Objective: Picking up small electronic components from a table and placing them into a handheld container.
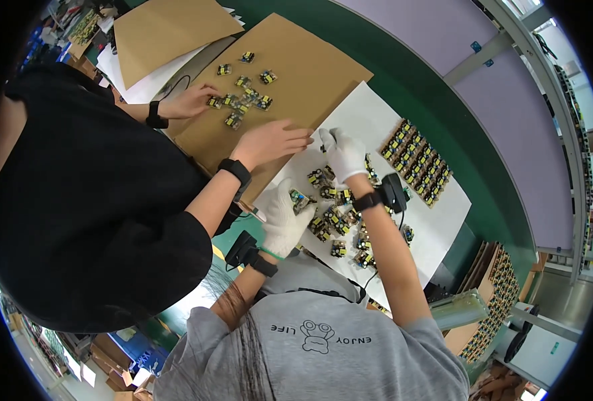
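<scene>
Fingers (295, 204) of left hand (284, 217) curled on small circuit board (300, 198)

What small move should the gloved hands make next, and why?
Probably bring the right hand down to the small circuit board that the left hand holds over the pile of boards on the white sheet; the right hand sits apart, farther up the sheet.
</scene>
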Demonstrator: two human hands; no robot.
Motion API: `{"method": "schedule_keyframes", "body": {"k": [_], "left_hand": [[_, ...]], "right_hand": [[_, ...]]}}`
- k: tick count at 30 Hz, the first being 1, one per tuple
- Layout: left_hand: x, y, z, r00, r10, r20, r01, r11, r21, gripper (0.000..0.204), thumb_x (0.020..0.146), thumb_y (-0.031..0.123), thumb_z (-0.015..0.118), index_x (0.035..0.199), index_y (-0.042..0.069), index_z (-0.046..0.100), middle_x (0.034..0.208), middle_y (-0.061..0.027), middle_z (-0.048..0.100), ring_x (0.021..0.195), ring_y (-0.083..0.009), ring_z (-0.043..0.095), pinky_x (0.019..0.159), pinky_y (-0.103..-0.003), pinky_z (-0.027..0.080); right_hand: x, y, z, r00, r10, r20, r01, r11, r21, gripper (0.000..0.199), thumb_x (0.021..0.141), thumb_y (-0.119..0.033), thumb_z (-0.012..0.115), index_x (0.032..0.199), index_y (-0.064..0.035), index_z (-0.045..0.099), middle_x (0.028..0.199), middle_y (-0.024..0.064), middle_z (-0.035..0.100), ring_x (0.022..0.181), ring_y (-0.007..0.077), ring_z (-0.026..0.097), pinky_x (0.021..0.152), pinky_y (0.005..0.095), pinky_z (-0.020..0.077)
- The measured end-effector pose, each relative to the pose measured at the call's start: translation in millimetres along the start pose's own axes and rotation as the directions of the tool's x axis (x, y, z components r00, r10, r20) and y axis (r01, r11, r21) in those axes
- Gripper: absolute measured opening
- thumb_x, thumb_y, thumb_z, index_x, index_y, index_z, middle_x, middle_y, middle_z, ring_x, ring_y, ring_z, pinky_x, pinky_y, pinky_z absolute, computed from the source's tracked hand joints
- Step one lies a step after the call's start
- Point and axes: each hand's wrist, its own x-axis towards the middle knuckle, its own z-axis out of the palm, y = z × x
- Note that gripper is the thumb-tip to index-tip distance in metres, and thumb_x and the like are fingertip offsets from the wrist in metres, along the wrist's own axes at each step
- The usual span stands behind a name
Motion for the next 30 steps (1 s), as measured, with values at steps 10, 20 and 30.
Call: {"method": "schedule_keyframes", "body": {"k": [10,20,30], "left_hand": [[1,-7,5,0.988,0.151,0.034,-0.153,0.986,0.062,0.092,0.068,0.010,0.072,0.140,-0.002,0.015,0.134,-0.0263,0.035,0.122,-0.0392,0.039,0.102,-0.043,0.033],[-11,4,6,0.954,0.300,0.002,-0.300,0.954,-0.012,0.097,0.066,0.006,0.071,0.142,0.003,0.011,0.104,-0.0205,0.047,0.091,-0.0352,0.054,0.075,-0.042,0.046],[0,-8,-6,0.997,-0.050,0.052,0.049,0.998,0.025,0.088,0.069,0.009,0.072,0.140,0.003,0.020,0.110,-0.0198,0.049,0.096,-0.0306,0.055,0.081,-0.039,0.046]], "right_hand": [[-77,-5,35,0.876,-0.474,0.089,0.479,0.833,-0.277,0.026,0.090,-0.026,0.048,0.099,-0.0061,0.063,0.084,0.0204,0.063,0.071,0.0390,0.061,0.060,0.0477,0.0487],[-87,18,49,0.960,-0.277,0.051,0.261,0.943,0.205,0.025,0.093,-0.015,0.041,0.103,0.0029,0.055,0.081,0.0202,0.063,0.069,0.0401,0.060,0.063,0.0460,0.0480],[-3,52,11,0.996,-0.069,-0.047,0.062,0.989,-0.135,0.045,0.085,-0.026,0.054,0.125,-0.0052,0.047,0.095,0.0210,0.059,0.081,0.0395,0.060,0.078,0.0433,0.0486]]}}
